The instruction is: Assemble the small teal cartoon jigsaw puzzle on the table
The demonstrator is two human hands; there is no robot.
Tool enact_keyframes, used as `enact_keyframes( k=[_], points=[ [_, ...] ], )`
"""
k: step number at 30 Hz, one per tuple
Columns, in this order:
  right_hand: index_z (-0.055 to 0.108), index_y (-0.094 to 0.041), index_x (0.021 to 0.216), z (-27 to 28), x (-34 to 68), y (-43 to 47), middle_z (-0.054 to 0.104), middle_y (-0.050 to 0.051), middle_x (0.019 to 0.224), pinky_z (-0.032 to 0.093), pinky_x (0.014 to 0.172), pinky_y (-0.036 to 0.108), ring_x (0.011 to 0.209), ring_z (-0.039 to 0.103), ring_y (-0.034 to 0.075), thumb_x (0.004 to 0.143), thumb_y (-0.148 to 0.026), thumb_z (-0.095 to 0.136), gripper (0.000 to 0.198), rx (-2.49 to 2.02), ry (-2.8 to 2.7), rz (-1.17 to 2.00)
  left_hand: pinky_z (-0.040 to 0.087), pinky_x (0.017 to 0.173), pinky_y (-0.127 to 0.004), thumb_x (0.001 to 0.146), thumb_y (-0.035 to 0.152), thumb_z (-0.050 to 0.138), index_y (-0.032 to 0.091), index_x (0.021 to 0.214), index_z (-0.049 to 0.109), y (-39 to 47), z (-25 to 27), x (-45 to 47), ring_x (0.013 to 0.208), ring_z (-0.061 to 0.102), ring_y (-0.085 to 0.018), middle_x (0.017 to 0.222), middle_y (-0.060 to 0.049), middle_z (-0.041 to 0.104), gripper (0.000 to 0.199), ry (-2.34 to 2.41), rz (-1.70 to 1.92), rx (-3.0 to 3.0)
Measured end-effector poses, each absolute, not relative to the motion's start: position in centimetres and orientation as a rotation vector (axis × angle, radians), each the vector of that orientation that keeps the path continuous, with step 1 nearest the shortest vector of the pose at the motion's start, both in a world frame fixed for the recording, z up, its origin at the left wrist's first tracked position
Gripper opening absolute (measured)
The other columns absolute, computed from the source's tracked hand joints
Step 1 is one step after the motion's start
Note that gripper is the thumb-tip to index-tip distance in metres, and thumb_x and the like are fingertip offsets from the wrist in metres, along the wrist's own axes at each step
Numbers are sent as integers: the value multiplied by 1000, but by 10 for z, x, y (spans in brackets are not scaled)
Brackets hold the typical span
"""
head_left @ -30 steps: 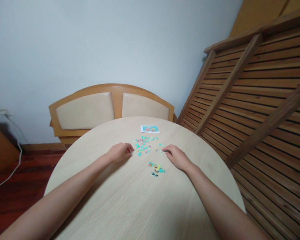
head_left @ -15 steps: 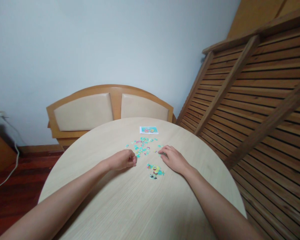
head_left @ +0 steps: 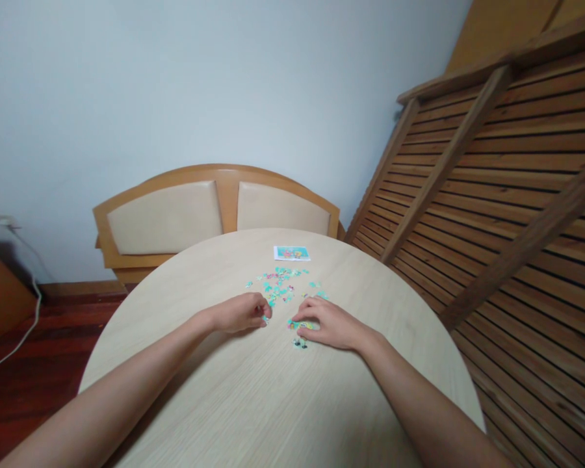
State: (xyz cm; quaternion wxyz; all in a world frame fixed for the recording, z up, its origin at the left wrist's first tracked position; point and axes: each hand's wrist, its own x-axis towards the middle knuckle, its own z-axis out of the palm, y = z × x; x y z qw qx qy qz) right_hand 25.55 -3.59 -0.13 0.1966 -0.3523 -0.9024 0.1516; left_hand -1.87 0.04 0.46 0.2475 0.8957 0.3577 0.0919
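My left hand [head_left: 244,312] is closed in a pinch on a small puzzle piece [head_left: 266,320], white and teal, whose edge shows below the fingertips. To its right lies a joined section of puzzle [head_left: 299,325] with a yellow cartoon figure, partly covered by my right hand [head_left: 329,322]. That hand rests over the section with thumb and fingers apart, the pieces showing between them. Dark and white pieces [head_left: 299,343] at the section's lower edge stick out below the thumb. Just beyond both hands, several loose teal, pink and yellow puzzle pieces [head_left: 281,286] lie scattered.
A picture card [head_left: 291,253] of the cartoon scene lies at the far side of the round wooden table [head_left: 214,403]. Behind stands a padded headboard [head_left: 166,218] against the wall. A slatted wooden frame [head_left: 468,175] leans at the right.
My right hand has moved down and left from the loose pieces onto the joined puzzle section, covering part of it. A piece now shows at my left fingertips; that hand has barely moved.
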Motion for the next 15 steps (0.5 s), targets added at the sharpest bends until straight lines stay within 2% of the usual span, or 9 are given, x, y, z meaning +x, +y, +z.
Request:
enact_keyframes(
  k=[8,15],
  points=[
    [73,-24,109,-1,254,-36,65,6,103,45,91,33,100,59,20,88,-32,66,24,-902,-2568,416,41,67,-22,81,19,58,15,94,66,3,-3,-17,73,55,-14,81,-1,64,16,836,275,2382],
    [73,-23,110,0,252,-37,65,6,100,46,89,32,98,59,20,87,-32,67,25,-903,-2578,424,43,71,-24,84,27,59,14,95,70,0,-2,-10,77,57,-16,86,-4,68,20,777,337,2258]
  ],
)
